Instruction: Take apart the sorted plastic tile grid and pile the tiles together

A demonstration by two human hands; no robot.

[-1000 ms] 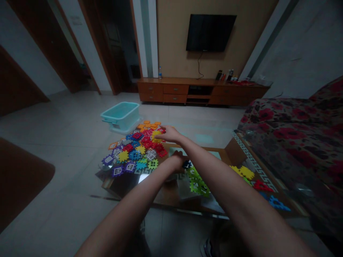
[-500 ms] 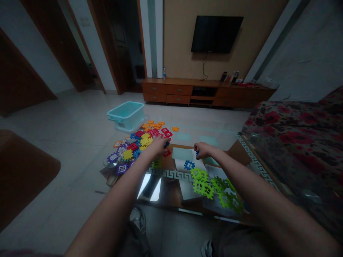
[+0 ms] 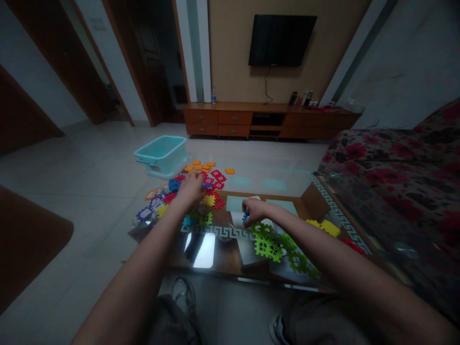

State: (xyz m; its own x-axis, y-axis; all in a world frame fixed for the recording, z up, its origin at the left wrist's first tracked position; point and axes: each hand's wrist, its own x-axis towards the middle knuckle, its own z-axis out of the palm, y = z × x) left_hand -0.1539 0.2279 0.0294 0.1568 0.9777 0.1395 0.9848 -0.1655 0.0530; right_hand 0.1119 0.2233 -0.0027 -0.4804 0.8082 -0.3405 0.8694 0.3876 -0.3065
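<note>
My left hand (image 3: 193, 187) is over the pile of coloured plastic interlocking tiles, its fingers curled and partly hidden. A blue interlocking tile (image 3: 207, 185), seen nearly edge-on, sticks out at its right side. Another blue tile (image 3: 174, 185) lies just left of that hand. My right hand (image 3: 254, 211) is closed on a small blue interlocking tile (image 3: 246, 217), above white sheets under the glass tabletop. Close below it are joined green tiles (image 3: 268, 249), with more green tiles (image 3: 300, 262) under my right forearm.
Red tiles (image 3: 217, 178), orange tiles (image 3: 204, 167) and purple tiles (image 3: 144, 214) make up the pile on the glass table (image 3: 224, 258). A turquoise bin (image 3: 161, 155) stands behind it. Yellow tiles (image 3: 325, 227) lie right, near the flowered sofa (image 3: 388, 158).
My left hand has moved left over the pile, with a blue tile at its fingers. My right hand has shifted slightly left and down, where a blue tile lay on the table.
</note>
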